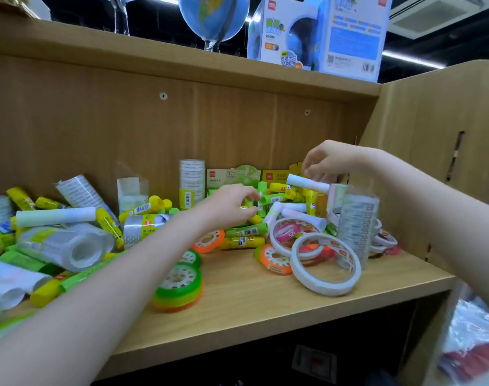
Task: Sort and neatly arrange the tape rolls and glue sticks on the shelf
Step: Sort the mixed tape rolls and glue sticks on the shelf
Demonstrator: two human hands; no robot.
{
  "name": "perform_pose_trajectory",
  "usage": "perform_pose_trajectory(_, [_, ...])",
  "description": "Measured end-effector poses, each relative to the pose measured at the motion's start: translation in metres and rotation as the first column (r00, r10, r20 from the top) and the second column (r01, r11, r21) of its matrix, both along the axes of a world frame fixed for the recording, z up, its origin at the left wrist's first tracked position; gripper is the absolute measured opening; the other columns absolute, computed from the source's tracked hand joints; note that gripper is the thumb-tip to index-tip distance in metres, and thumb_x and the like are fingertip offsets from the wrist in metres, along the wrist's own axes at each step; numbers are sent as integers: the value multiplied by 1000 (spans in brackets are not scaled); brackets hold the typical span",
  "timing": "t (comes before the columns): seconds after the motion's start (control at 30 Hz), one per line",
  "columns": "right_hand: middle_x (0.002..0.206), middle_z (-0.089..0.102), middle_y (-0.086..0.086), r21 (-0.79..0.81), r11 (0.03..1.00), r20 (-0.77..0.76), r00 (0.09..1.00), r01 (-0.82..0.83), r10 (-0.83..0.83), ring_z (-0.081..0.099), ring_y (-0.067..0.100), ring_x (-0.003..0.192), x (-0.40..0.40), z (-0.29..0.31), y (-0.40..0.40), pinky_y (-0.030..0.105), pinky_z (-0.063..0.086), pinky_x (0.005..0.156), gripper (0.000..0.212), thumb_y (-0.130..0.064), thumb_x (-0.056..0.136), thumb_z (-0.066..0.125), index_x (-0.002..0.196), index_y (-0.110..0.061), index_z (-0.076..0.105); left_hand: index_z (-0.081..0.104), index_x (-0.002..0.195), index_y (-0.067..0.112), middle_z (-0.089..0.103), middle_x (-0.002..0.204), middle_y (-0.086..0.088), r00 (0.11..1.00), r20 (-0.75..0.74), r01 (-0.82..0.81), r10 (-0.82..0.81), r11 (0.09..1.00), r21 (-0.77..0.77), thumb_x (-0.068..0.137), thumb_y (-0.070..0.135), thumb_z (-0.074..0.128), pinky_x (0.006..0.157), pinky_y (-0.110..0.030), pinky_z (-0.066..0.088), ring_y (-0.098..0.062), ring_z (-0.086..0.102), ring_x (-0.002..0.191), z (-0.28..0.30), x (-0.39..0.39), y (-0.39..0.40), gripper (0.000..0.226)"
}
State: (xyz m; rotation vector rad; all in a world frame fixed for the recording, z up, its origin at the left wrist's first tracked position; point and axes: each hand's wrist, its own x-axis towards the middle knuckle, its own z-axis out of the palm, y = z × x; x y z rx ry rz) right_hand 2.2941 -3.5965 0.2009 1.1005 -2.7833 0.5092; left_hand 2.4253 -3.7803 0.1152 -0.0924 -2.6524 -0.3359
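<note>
A jumble of tape rolls and glue sticks covers the wooden shelf [265,296]. My right hand [325,160] is raised near the back right corner and pinches one end of a white tube [307,183], holding it above the pile. My left hand [229,206] reaches into the middle of the heap, its fingers curled round small green and yellow glue sticks [271,197]. White double-sided tape rings [325,264] lean together at the front right. Green and orange tape rolls [179,285] lie stacked under my left forearm. Shrink-wrapped clear tape packs [62,245] lie at the left.
An upright clear tape pack [192,181] and flat green and yellow boxes [233,174] stand against the back panel. A tall clear tape stack [356,224] stands at the right, near the side wall [432,162]. Globes and a globe box [315,34] sit on the shelf above.
</note>
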Motion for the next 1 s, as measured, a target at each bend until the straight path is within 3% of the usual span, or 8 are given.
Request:
perform_pose_trajectory(0.2, [113,64,-6,231,958,-186,958,-172,217,57,11,103,65,-24,16,26,44,89,29,-26,84,67,112,-23,62,58,118,19,60,119,3,1000,27,6,-6,1000,5,93,23,51,77,-20,39,-9,54,95,-5,24,5,27])
perform_pose_trajectory(0.3, [126,53,-9,486,862,-132,964,-142,233,49,13,116,80,-47,9,25,39,86,47,-28,83,67,128,-28,51,62,114,18,63,115,3,999,37,-12,13,1000,-28,92,23,52,81,-24,44,-10,56,95,-11,39,10,24])
perform_pose_trajectory(0.4, [109,58,-5,641,765,-145,969,-63,201,59,20,100,79,-68,-3,33,49,77,39,-29,80,67,117,-23,55,63,113,14,64,115,-1,999,21,-32,32,999,-28,92,19,53,88,-29,45,-16,59,103,-15,60,12,25])
perform_pose_trajectory(0.47, [99,62,2,627,778,-193,958,-44,211,62,24,87,74,-79,-7,38,54,72,29,-29,76,66,101,-15,61,63,114,10,64,116,-3,999,-19,-34,33,998,-45,91,16,52,89,-27,42,-18,58,106,-17,72,12,26])
perform_pose_trajectory(0.6, [77,57,5,536,842,-251,942,-58,224,55,24,73,78,-83,-1,30,39,56,11,-14,81,58,71,-10,56,64,112,10,65,111,-3,995,-93,-43,39,998,-43,91,18,52,84,-24,39,-17,58,101,-22,98,8,25])
perform_pose_trajectory(0.77, [92,60,15,273,962,-527,833,-22,169,54,33,96,93,-47,0,32,37,68,3,-8,83,54,84,-10,56,68,101,8,66,98,-6,968,-243,-74,61,996,-47,88,23,50,78,-27,41,-21,60,94,-28,132,-8,27])
perform_pose_trajectory(0.87, [76,54,7,258,963,-566,796,-78,216,41,26,82,115,-16,-17,38,46,75,27,-13,80,58,60,-20,41,68,99,8,66,96,-6,944,-301,-149,135,989,-23,79,26,44,80,-29,43,-21,61,91,-28,156,-24,36])
perform_pose_trajectory(1.0, [63,54,1,223,943,-475,817,-247,326,52,24,70,166,11,-71,29,43,63,10,-19,75,67,69,-18,59,65,104,9,65,98,-3,913,-362,-162,190,981,109,84,29,49,80,-21,41,-13,59,88,-21,197,-43,32])
